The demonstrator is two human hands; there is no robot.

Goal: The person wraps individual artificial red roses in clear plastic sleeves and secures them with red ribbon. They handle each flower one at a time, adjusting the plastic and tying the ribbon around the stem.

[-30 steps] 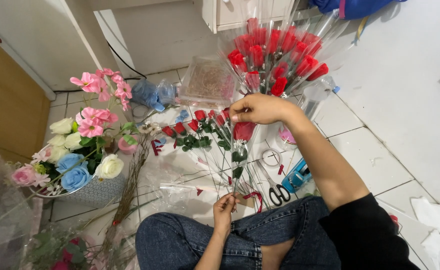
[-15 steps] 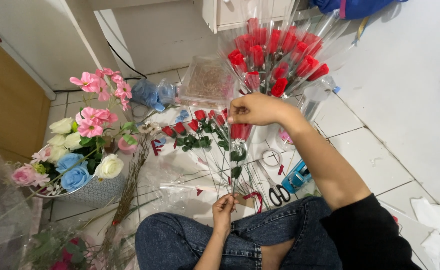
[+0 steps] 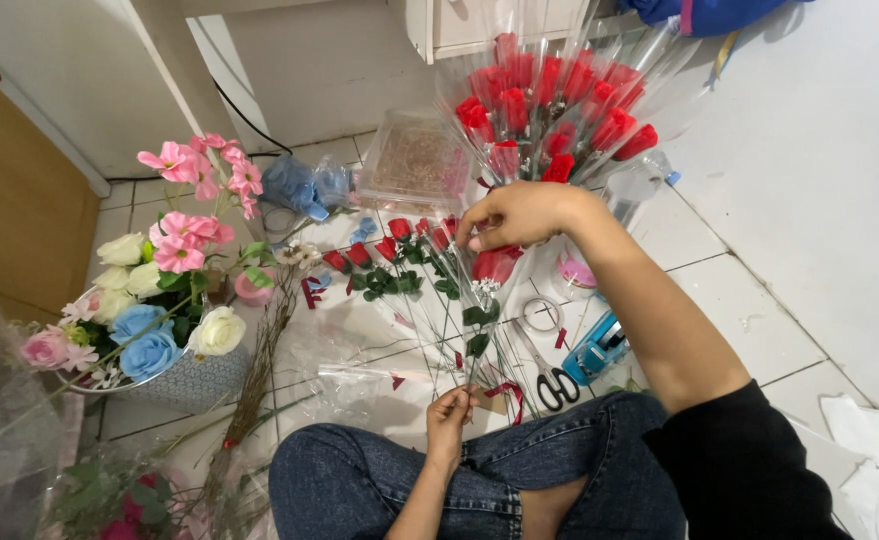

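Observation:
I sit on a white tiled floor in blue jeans. My right hand is closed over the top of a single red rose in a clear sleeve. My left hand pinches the bottom of that rose's thin green stem just above my knee. A row of several loose red roses lies on the floor to the left of my right hand. Behind it stands a bunch of wrapped red roses in clear cones.
A basket of pink, white and blue flowers stands at the left. Scissors, a tape roll, a blue tape dispenser and a clear plastic box lie about. Cellophane sheets cover the floor in front.
My right hand has shifted slightly left and down over the rose's head. My left hand stays at the stem's end.

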